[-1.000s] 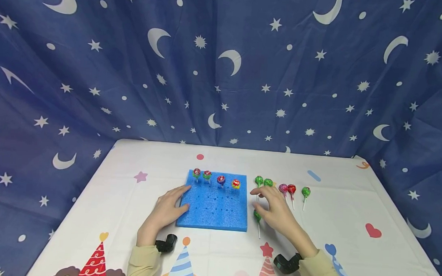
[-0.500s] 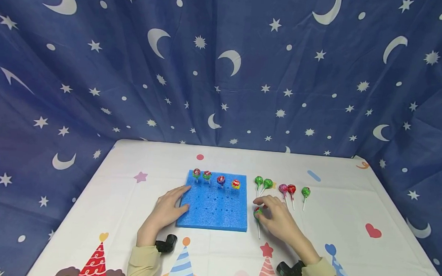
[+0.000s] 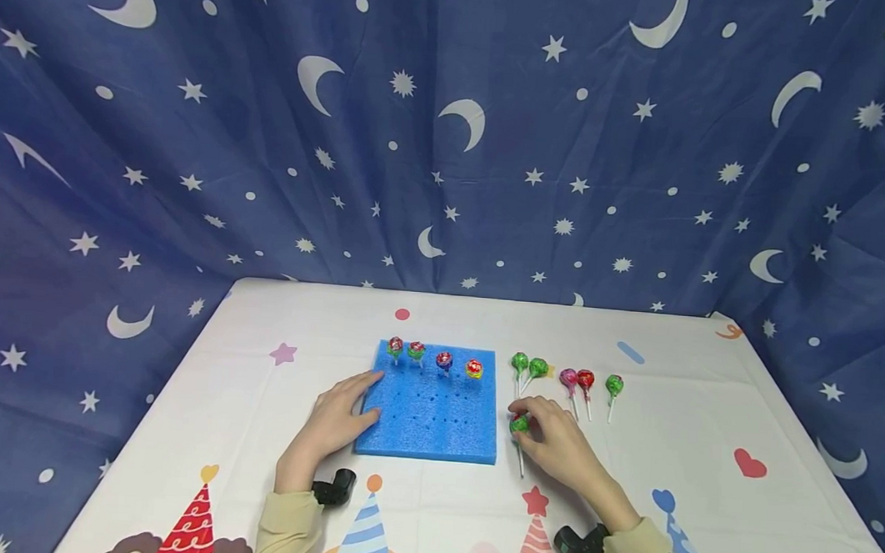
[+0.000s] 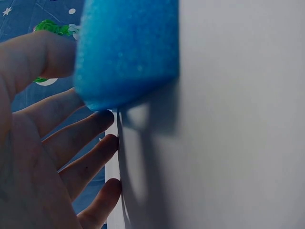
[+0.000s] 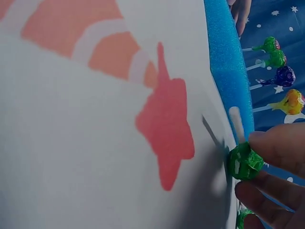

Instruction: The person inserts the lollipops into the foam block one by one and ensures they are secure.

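A blue foam board (image 3: 427, 430) with small holes lies mid-table, and several wrapped lollipops (image 3: 444, 361) stand in its far part. My left hand (image 3: 336, 417) rests at the board's left edge with fingers spread; in the left wrist view the thumb (image 4: 43, 57) is against the foam (image 4: 128, 52). Just right of the board, my right hand (image 3: 557, 441) pinches a green lollipop (image 3: 519, 427) by its wrapped head, the stick pointing toward me. Up close, the right wrist view has thumb and fingers on either side of that green head (image 5: 244, 162).
Two green lollipops (image 3: 538, 367) lie beyond my right hand. To their right are a pink one (image 3: 568, 378), a red one (image 3: 586, 379) and another green one (image 3: 614, 385). A white patterned cloth (image 3: 219, 382) covers the table, with a blue star-printed curtain (image 3: 449, 143) behind.
My right hand has come down and nearer to me from over the far green lollipops, and its fingers have closed on the near green one. My left hand stays in place.
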A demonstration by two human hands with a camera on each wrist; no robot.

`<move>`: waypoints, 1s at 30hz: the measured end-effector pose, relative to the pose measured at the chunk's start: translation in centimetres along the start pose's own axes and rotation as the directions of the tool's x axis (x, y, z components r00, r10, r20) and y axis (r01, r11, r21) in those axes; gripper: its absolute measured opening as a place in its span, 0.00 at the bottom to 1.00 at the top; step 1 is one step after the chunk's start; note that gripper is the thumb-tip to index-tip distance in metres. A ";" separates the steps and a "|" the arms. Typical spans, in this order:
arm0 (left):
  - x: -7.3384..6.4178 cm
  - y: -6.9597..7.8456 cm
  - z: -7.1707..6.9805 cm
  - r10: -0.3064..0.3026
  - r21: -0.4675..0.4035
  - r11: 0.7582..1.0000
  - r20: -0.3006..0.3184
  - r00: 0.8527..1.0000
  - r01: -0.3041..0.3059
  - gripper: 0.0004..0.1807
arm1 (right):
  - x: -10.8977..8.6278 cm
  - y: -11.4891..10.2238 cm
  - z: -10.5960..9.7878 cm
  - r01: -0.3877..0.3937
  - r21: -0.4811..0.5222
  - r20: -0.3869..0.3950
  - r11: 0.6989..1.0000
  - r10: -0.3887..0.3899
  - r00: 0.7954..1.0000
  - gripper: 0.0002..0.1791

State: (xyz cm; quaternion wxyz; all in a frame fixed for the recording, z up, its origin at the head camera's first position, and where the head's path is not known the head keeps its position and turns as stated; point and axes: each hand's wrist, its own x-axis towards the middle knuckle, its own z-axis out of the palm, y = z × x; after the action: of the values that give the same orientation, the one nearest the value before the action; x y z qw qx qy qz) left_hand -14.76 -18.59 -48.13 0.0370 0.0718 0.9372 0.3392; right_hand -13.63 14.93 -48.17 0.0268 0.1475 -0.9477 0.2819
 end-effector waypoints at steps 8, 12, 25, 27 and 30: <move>0.0 0.1 -0.1 0.005 -0.010 1.000 0.005 1.000 -0.005 0.32 | -0.1 0.2 0.1 -0.001 -0.011 0.019 1.000 0.002 1.000 0.20; 0.0 0.0 -0.1 0.002 -0.011 1.000 0.005 1.000 -0.002 0.32 | -0.1 0.1 0.1 0.000 -0.001 0.031 1.000 0.000 1.000 0.20; 0.1 0.0 -0.1 -0.001 -0.008 1.000 0.001 1.000 0.001 0.32 | 0.0 0.2 -0.2 0.033 0.057 0.058 0.998 -0.037 0.998 0.16; 0.1 -0.1 0.0 0.000 -0.005 1.000 0.002 1.000 0.000 0.32 | 0.1 0.1 -0.3 0.027 0.063 0.065 0.998 -0.031 0.997 0.15; 0.1 -0.1 0.0 0.002 0.001 1.000 0.003 1.000 -0.002 0.32 | 0.0 0.0 -0.5 0.025 0.062 0.060 0.998 -0.029 0.998 0.15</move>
State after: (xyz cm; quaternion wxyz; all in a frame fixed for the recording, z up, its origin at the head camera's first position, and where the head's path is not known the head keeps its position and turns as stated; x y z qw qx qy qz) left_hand -14.86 -18.67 -48.17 0.0378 0.0733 0.9372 0.3388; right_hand -13.68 15.17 -47.70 -0.0026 0.1695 -0.9369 0.3056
